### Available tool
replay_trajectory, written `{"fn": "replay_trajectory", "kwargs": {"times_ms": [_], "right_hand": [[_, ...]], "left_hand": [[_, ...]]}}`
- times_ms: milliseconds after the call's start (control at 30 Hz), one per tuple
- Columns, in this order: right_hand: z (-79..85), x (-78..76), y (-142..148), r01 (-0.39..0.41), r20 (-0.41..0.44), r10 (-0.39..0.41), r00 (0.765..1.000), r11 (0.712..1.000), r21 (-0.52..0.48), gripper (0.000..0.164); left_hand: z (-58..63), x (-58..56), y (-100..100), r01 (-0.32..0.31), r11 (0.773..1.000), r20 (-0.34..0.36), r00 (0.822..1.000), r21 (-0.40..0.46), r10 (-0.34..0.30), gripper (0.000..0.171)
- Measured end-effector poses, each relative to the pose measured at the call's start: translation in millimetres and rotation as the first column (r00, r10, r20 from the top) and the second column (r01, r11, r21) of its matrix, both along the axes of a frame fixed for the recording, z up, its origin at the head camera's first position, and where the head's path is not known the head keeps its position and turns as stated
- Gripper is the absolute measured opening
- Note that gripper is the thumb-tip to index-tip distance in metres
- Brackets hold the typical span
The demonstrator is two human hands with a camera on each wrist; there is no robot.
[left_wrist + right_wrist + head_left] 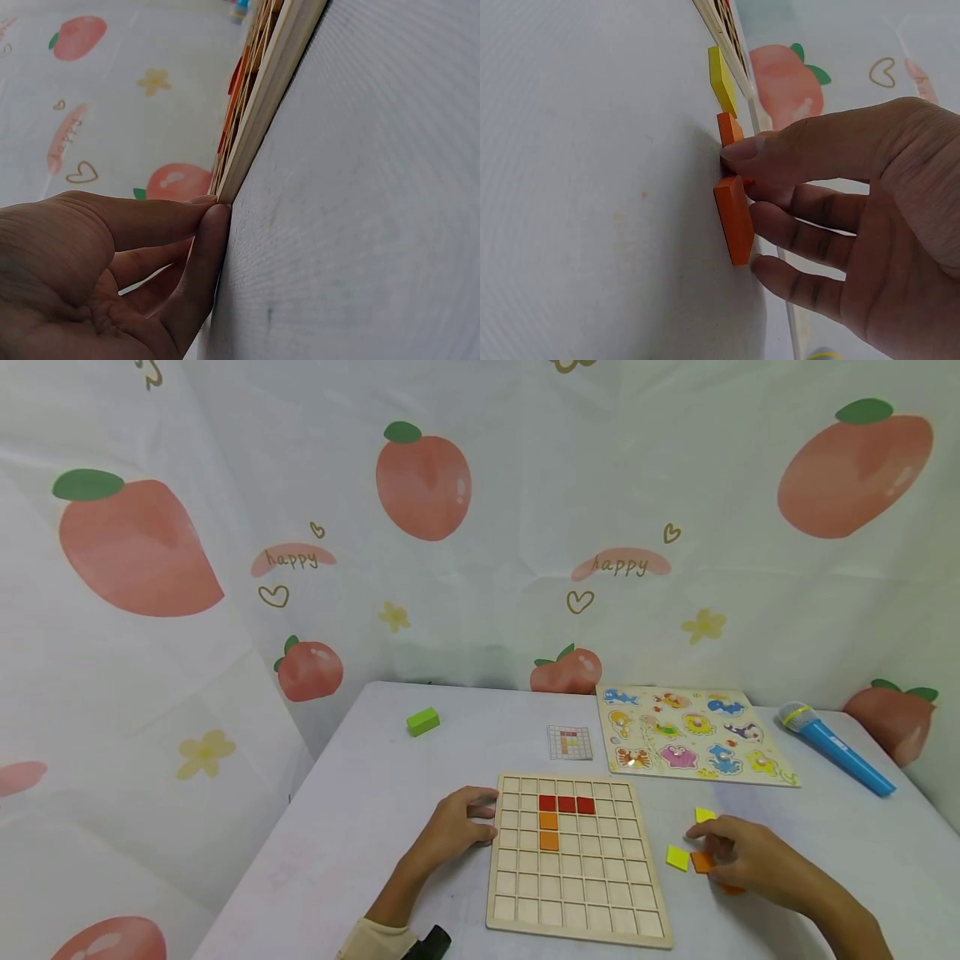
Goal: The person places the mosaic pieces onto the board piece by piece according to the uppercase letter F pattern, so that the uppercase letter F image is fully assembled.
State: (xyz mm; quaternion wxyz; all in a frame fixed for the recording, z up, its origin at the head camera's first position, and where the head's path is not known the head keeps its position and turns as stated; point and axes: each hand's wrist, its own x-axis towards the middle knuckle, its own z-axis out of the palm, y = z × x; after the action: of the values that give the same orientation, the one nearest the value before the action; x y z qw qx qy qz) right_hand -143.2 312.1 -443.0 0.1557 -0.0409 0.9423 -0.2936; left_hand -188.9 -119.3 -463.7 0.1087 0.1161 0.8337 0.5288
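A wooden grid board (603, 893) lies on the table, with red tiles (566, 804) and orange tiles (549, 831) in some squares. My left hand (455, 827) touches the board's left edge with thumb and fingertips, fingers gently bent. To the right of the board, my right hand (753, 856) hovers low over loose tiles, its fingers spread and relaxed. The thumb tip is right at an orange tile (702, 862); another orange tile (735, 223) lies beside the fingertips. Close by are a yellow tile (677, 858) and a second yellow tile (705, 814), partly covered by the hand.
Behind the board lies a small printed pattern card (570, 743). At the back right are an animal puzzle board (652, 739) and a blue toy microphone (840, 750). A green block (423, 722) sits at the back left. A fruit-print cloth (480, 585) hangs behind the table.
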Motion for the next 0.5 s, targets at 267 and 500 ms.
{"fn": "replay_trajectory", "kwargs": {"times_ms": [267, 500], "right_hand": [[1.0, -0.1, 1.0, 0.015, 0.03, -0.016, 0.999, 1.0, 0.023, 0.033], [1.4, -0.5, 2.5, 0.009, 0.019, -0.009, 1.0, 1.0, 0.014, 0.034]], "left_hand": [[-2.1, 0.2, 0.4, 0.0, 1.0, 0.001, 1.0, 0.015, 0.0, 0.056], [-2.8, 0.3, 0.5, 0.002, 0.999, 0.006, 1.0, 0.035, -0.002, 0.057]]}}
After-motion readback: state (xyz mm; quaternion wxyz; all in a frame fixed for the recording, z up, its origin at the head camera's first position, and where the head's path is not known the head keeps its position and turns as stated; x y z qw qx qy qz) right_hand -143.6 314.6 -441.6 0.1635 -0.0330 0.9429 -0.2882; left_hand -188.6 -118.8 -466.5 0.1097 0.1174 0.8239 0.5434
